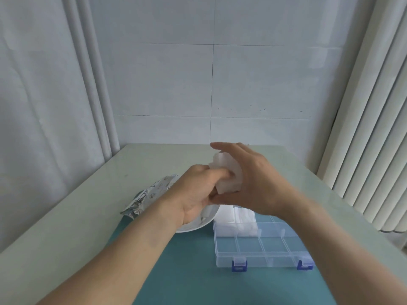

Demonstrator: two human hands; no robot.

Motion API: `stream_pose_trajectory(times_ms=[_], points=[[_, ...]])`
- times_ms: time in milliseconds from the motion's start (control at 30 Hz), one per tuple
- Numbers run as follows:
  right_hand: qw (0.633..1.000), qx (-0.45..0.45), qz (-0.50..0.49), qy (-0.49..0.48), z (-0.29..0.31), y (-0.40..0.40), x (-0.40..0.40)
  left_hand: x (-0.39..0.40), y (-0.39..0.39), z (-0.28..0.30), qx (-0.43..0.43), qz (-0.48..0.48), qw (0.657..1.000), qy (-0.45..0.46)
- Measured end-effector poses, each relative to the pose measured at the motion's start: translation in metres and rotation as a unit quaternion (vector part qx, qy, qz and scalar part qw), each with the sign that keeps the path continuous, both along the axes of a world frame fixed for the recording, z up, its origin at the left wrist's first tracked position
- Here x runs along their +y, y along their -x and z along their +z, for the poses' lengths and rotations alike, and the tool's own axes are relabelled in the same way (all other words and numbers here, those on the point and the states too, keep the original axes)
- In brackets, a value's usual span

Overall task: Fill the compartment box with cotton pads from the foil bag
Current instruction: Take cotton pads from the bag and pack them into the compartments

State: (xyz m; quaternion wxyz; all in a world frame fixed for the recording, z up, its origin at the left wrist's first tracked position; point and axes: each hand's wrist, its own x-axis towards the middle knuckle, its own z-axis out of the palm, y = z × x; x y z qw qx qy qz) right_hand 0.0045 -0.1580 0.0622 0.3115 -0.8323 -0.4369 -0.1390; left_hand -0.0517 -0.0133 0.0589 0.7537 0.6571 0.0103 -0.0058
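Observation:
A stack of white cotton pads (226, 175) is held up above the table between both hands. My left hand (196, 190) grips the stack from the left, its fingers curled round the lower edge. My right hand (248, 183) cups the stack from the right, with the index finger stretched out over its top. Below them the clear compartment box (262, 245) with blue latches lies open on a teal mat; white pads fill its far left compartments (233, 219), while the near ones show the mat through. The crumpled silver foil bag (149, 199) lies to the left, behind my left wrist.
A white plate (198, 225) sits under my left hand, between the foil bag and the box. The pale green table (88, 205) meets a tiled wall at the back. White curtains hang at the left and right.

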Motion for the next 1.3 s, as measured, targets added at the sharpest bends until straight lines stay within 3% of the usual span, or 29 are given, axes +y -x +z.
stream_pose_trajectory(times_ms=[267, 500, 700, 1067, 1300], points=[[1.0, 0.009, -0.002, -0.007, -0.001, 0.008, 0.001, 0.009, 0.0, -0.002, 0.043, -0.105, 0.993, 0.044], [0.996, -0.009, -0.038, 0.082, -0.003, 0.003, 0.005, 0.004, -0.001, -0.006, 0.021, -0.013, 0.999, 0.029], [0.999, -0.007, -0.022, -0.024, -0.01, 0.011, 0.014, 0.007, 0.001, -0.002, -0.009, -0.044, 0.999, 0.018], [0.999, -0.019, -0.04, -0.027, -0.008, 0.009, 0.011, 0.007, 0.002, 0.003, -0.024, -0.071, 0.997, 0.026], [0.996, -0.042, -0.056, -0.057, -0.008, 0.009, 0.012, 0.003, 0.005, 0.002, -0.058, -0.083, 0.994, -0.028]])
